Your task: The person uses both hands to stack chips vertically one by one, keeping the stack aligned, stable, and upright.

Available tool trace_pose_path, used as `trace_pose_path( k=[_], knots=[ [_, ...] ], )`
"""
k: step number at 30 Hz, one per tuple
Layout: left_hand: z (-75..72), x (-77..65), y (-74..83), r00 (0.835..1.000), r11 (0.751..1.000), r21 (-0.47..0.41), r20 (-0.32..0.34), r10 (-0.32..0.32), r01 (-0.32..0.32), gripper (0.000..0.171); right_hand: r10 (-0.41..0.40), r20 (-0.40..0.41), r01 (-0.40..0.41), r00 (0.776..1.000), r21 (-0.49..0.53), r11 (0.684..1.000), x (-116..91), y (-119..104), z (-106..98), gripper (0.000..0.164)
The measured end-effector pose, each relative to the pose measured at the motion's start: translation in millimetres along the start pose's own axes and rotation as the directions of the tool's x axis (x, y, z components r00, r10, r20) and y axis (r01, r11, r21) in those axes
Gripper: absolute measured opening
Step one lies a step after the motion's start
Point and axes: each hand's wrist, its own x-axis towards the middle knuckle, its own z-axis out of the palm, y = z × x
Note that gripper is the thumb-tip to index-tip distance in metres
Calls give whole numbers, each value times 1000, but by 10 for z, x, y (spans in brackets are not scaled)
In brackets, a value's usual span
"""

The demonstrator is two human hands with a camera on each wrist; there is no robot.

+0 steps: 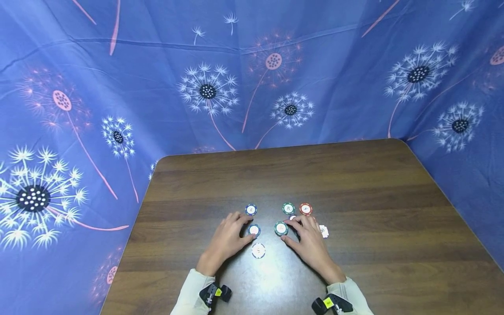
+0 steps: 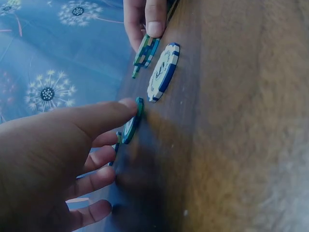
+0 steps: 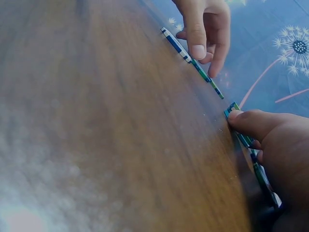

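Note:
My right hand (image 1: 309,243) pinches a small stack of poker chips topped by a green one (image 1: 281,228), thumb and index finger at its edge. In the right wrist view the thumb rests against this stack (image 3: 231,109). Around a blue poker chip (image 1: 253,230) my left hand (image 1: 226,238) is spread, its thumb at the near edge and its index finger beyond the far edge. The left wrist view has the thumb at that chip's (image 2: 133,121) rim, fingers loosely bent. A white poker chip with blue marks (image 1: 258,250) lies nearer me, between the hands.
Another blue chip (image 1: 250,209) lies beyond the left fingers. Past the right hand are a green chip (image 1: 288,208), a red chip (image 1: 306,208), a partly covered chip (image 1: 292,217) and a white scalloped piece (image 1: 324,231). The wooden table (image 1: 374,197) meets blue dandelion-print cloth (image 1: 334,57).

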Motion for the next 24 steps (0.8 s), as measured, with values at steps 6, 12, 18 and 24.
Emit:
trace_pose_path(
  k=[6, 12, 18, 24],
  knots=[
    [32, -18, 23, 1000, 999, 35, 4, -1, 1, 49, 10, 3, -10, 1000, 4, 1000, -18, 6, 2, 45],
    [42, -17, 38, 1000, 1000, 22, 0, 3, -3, 40, 14, 9, -14, 1000, 4, 1000, -16, 0, -14, 46],
    [24, -16, 59, 996, 992, 99, -40, 84, -79, 38, 8, 7, -8, 1000, 9, 1000, -14, -6, -28, 46],
    [18, 13, 141, 984, 976, 155, -71, 164, -152, 38, -7, -2, 7, 1000, 5, 1000, -17, 10, -15, 46]
  ],
)
